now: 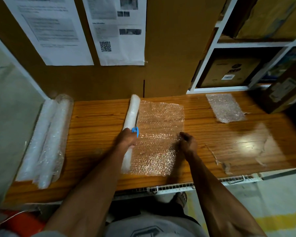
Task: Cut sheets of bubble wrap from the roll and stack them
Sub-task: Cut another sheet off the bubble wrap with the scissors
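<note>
I see my left hand (126, 136) gripping the blue-handled scissors (135, 126), their blades lying along the bubble wrap roll (131, 115) at the middle of the bench (96, 127). Right of the roll, the unrolled sheet (159, 134) lies flat; my right hand (188, 142) pinches its right edge. A stack of cut sheets (225, 107) lies further right of the roll, spare rolls (46, 139) well left

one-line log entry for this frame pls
left hand: holds blue scissors on roll | right hand: pinches unrolled sheet edge | cut sheet: far right of table
</note>
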Demonstrator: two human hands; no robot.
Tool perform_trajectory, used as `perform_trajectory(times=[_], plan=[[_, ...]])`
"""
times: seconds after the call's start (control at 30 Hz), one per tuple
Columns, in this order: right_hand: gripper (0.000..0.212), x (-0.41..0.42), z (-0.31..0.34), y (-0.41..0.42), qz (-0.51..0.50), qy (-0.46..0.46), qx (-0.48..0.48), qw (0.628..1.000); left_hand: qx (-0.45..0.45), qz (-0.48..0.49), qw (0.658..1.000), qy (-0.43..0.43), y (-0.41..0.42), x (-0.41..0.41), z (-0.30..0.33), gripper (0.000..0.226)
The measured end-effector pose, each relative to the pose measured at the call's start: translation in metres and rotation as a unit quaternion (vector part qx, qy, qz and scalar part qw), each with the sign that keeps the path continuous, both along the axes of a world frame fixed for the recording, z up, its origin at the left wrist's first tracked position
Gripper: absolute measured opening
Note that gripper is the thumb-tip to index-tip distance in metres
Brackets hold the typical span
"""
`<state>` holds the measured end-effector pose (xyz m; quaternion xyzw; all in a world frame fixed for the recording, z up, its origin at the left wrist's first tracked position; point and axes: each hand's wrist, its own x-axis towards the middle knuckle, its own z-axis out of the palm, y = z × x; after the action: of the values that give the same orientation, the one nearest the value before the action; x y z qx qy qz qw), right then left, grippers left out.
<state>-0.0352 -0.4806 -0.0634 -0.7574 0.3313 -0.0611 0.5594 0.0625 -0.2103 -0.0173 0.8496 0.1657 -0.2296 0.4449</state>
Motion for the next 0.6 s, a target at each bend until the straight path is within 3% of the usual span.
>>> perform_trajectory(times=[0.07,0.27,0.4,0.47,0.6], plan=[[0.039,-0.002,0.002,-0.004,0.016,0.0,-0.043,0.999,0.066,-0.013,0.998,-0.021,0.009,0.006,-0.001,0.026],[0.054,-0.019,0.0,0.001,0.03,-0.008,-0.167,0.985,0.104,-0.03,0.993,-0.036,0.006,-0.005,0.018,0.029],[0.07,-0.028,0.015,0.014,0.097,0.094,-0.27,0.953,-0.006,0.01,1.0,-0.017,-0.006,-0.018,0.015,0.026],[0.074,-0.037,0.011,0.023,0.17,0.074,-0.355,0.916,-0.091,0.035,0.995,0.0,-0.012,-0.023,0.01,0.028],[0.055,-0.052,-0.002,0.049,0.307,0.004,-0.433,0.847,-0.165,0.048,0.985,0.029,-0.026,-0.041,0.013,0.018]])
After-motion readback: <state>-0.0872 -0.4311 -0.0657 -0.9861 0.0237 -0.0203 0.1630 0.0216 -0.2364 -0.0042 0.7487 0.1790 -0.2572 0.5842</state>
